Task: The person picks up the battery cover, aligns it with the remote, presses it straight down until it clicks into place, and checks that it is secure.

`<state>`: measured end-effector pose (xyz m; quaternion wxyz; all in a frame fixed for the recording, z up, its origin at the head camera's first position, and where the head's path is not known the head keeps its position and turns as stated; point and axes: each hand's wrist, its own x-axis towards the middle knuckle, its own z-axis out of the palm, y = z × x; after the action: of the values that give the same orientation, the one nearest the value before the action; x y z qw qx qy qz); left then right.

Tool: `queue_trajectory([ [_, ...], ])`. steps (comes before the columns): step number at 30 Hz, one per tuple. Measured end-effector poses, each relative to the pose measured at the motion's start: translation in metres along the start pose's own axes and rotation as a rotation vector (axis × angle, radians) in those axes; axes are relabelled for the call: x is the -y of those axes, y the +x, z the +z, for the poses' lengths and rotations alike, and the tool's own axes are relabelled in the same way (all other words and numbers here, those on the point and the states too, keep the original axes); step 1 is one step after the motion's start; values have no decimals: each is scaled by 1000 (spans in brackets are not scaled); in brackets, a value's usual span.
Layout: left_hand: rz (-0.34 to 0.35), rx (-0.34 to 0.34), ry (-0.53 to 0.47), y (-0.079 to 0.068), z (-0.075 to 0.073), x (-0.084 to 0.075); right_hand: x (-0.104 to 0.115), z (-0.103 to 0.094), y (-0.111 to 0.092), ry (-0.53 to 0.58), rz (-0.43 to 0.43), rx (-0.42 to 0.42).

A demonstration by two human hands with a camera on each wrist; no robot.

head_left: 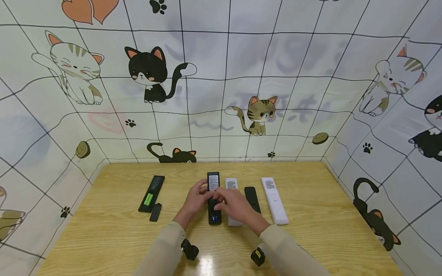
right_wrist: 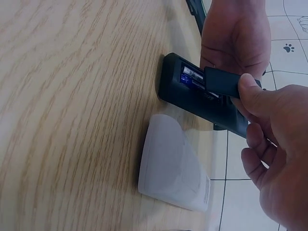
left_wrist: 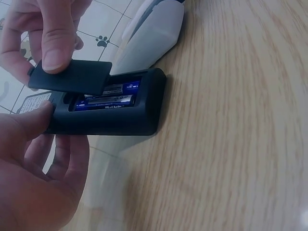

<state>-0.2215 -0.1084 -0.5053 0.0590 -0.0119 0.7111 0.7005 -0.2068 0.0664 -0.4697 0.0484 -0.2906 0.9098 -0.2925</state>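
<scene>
A black remote control (left_wrist: 120, 122) lies back side up on the table, a white label on its far part. Two blue-and-silver batteries (left_wrist: 108, 102) sit in its uncovered compartment at the near end. My left hand (head_left: 194, 201) grips the remote by its sides, thumb on the near side in the left wrist view. Between thumb and fingers, my right hand (head_left: 236, 203) pinches the black battery cover (left_wrist: 72, 79), tilted over the compartment and overlapping part of the batteries. In the right wrist view the cover (right_wrist: 224, 82) hides the compartment's far part.
At left lies another black remote (head_left: 158, 186) with green batteries (head_left: 148, 199) exposed, a loose black cover (head_left: 155, 212) beside it. Right of the held remote lie a white remote (head_left: 231, 183), a small black remote (head_left: 252, 197) and a longer white remote (head_left: 275, 201). Cat-patterned cloth surrounds the table.
</scene>
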Motion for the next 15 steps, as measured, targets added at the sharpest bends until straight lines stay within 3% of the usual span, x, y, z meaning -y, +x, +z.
queue_trajectory([
  [8,5,4,15,-1,0,-1,2,5,2,-47,4,1],
  [15,12,11,75,-2,-2,0,3,9,2,-190,-42,-11],
])
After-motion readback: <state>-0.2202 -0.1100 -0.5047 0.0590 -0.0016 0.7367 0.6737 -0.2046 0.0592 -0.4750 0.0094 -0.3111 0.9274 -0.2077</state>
